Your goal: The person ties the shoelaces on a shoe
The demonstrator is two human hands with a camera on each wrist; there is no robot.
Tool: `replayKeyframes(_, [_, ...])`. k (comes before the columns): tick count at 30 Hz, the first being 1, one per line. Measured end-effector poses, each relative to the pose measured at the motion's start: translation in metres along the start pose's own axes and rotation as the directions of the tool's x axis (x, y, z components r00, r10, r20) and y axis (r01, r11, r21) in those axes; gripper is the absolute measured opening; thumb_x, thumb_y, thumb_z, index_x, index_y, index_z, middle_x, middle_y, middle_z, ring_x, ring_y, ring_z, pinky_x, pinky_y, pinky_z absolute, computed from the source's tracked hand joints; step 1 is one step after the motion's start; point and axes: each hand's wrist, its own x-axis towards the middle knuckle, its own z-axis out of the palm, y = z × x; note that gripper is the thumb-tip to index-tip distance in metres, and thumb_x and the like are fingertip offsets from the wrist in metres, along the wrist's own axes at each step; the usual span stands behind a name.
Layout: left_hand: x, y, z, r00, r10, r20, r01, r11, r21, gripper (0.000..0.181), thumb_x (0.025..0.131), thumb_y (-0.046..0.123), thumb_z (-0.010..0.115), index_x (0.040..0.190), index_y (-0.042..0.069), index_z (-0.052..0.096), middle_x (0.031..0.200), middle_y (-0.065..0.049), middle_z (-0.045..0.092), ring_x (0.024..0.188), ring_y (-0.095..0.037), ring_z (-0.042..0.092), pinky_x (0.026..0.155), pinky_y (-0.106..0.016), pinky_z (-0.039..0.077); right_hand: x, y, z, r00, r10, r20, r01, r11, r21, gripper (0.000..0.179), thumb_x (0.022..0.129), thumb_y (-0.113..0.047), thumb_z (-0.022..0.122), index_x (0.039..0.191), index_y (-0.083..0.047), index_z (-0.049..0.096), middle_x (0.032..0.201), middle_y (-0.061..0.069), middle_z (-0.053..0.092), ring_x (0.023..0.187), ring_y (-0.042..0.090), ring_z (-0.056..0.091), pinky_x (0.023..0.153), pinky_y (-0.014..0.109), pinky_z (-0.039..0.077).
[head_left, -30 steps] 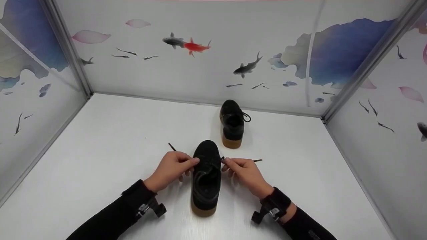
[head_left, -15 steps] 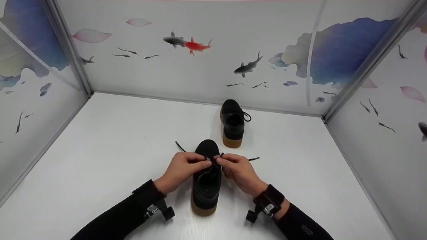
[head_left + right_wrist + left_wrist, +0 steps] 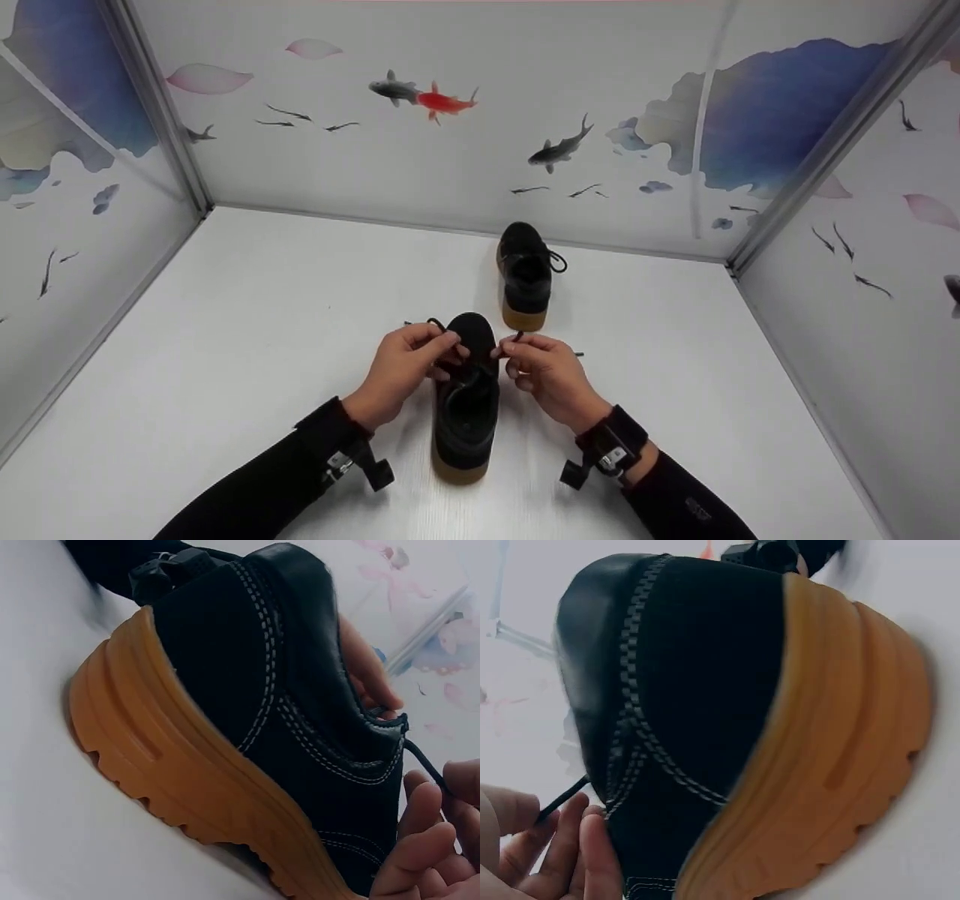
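Note:
A black shoe with a tan rubber sole stands upright on the white table, toe pointing away. At the left of its lacing, my left hand pinches a dark shoelace between thumb and finger; a loop of it arches by the toe in the head view. Across the shoe, the thumb and forefinger of my right hand pinch another length of shoelace, its short end poking up above the fingertips. White stitching runs along the shoe's side in both wrist views. My fingers partly hide the lacing.
Behind and slightly right stands a second black shoe with a tan sole, its laces looped out to the right. White panels printed with fish and petals enclose the table at the back and sides.
Both hands came together over the lacing, then parted again. My left hand is now higher toward the toe with a lace loop; my right hand has drawn back to the right.

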Motion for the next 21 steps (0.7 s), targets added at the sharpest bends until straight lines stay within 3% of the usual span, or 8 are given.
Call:
replayKeyframes(4, [0.002,0.006,-0.005,0.998,-0.044,0.044,0.048,0.994,-0.095,0.023,0.113,0.017,0.068,0.113,-0.005,0.074,0.108,-0.019,0.082,0.099,-0.027,0.081,0.092,-0.04,0.066,0.002,-0.01,-0.01,0.999,0.027,-0.03,-0.026,0.999,0.038,0.01,0.109,-0.014,0.074,0.109,-0.006,0.078,0.104,0.006,0.08,0.071,0.011,0.058,0.054,0.02,0.036])
replayKeyframes(8, [0.004,0.012,-0.01,0.996,-0.073,0.059,0.081,0.987,-0.139,0.022,0.114,0.015,0.065,0.116,-0.005,0.073,0.11,-0.02,0.082,0.102,-0.029,0.081,0.096,-0.043,0.066,0.002,-0.023,-0.024,0.999,0.026,-0.048,-0.022,0.997,0.068,0.019,0.112,-0.017,0.071,0.12,-0.001,0.076,0.105,0.006,0.08,0.072,0.011,0.06,0.054,0.019,0.037])
replayKeyframes(14, [0.01,0.023,-0.017,0.998,-0.052,0.025,0.055,0.98,-0.192,0.021,0.115,0.013,0.063,0.114,-0.006,0.071,0.11,-0.022,0.08,0.104,-0.032,0.081,0.099,-0.045,0.065,0.002,-0.041,-0.035,0.997,-0.01,-0.071,0.014,0.999,0.051,0.023,0.113,-0.018,0.069,0.124,0.001,0.076,0.107,0.009,0.08,0.074,0.012,0.061,0.053,0.019,0.037])
replayKeyframes(18, [0.015,0.032,-0.021,1.0,-0.023,0.007,0.024,0.976,-0.218,0.022,0.116,0.012,0.062,0.113,-0.008,0.071,0.109,-0.022,0.08,0.103,-0.033,0.082,0.101,-0.049,0.063,0.005,-0.049,-0.032,0.996,-0.038,-0.081,0.039,0.999,0.009,0.031,0.112,-0.019,0.07,0.128,0.008,0.072,0.106,0.01,0.079,0.075,0.012,0.061,0.053,0.019,0.037])
replayKeyframes(21, [0.019,0.04,-0.022,1.0,0.004,0.0,-0.004,0.974,-0.229,0.022,0.116,0.011,0.061,0.114,-0.009,0.071,0.109,-0.022,0.08,0.103,-0.033,0.082,0.103,-0.052,0.062,0.009,-0.052,-0.027,0.993,-0.058,-0.099,0.056,0.998,-0.021,0.027,0.113,-0.017,0.069,0.125,0.007,0.073,0.101,0.01,0.079,0.075,0.013,0.06,0.053,0.019,0.037])
